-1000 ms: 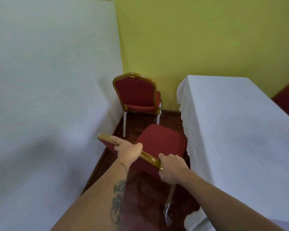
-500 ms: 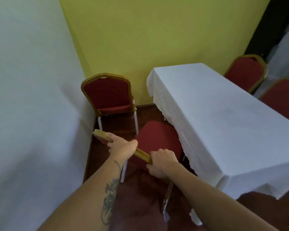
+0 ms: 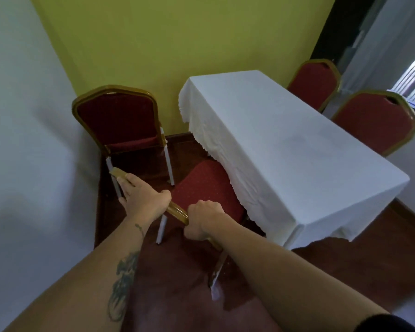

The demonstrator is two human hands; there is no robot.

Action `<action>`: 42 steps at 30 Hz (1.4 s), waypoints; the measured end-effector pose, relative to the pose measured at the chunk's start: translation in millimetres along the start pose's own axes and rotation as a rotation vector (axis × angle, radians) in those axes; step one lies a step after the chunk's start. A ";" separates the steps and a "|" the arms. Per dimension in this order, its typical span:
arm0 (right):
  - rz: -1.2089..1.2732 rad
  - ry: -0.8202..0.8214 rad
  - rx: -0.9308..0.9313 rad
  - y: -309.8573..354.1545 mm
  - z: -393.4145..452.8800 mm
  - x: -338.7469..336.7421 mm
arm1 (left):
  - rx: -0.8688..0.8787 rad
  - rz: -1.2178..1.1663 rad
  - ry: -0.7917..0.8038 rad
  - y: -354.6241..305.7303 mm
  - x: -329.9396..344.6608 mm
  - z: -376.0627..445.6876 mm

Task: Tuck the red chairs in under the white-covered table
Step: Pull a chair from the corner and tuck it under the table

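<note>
Seemingly mid-tuck: white-covered table (image 3: 297, 168) ahead-right of the hands, red chair (image 3: 201, 188) with seat just beyond the knuckles and partly under it, right hand (image 3: 204, 219) fisted round the gold back rail (image 3: 177, 212), left hand (image 3: 144, 200) flat-fingered along it; next, likely a straight push in.

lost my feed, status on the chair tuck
Left hand rests on chair backrest, right hand grips it. Seat partly under table. Second chair nearby, not blocking.
</note>
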State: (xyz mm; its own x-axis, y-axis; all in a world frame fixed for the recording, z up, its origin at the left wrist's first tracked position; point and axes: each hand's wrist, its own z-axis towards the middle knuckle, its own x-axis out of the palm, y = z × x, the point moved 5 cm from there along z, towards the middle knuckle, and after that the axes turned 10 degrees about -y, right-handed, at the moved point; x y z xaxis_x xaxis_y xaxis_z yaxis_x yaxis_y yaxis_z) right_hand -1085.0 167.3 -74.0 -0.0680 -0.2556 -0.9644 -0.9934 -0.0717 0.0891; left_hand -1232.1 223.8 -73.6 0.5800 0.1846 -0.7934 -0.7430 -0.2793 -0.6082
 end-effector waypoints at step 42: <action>0.269 -0.003 0.101 -30.4 67.8 14.0 | 0.211 0.113 0.377 -53.4 40.3 105.7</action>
State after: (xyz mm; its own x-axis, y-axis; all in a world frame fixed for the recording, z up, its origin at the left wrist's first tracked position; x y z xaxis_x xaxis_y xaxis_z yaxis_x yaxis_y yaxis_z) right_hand -1062.0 231.3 -107.0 -0.3304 -0.2494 -0.9103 -0.9438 0.0946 0.3167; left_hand -1204.3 345.8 -75.8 0.5430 -0.2033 -0.8148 -0.8382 -0.0719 -0.5406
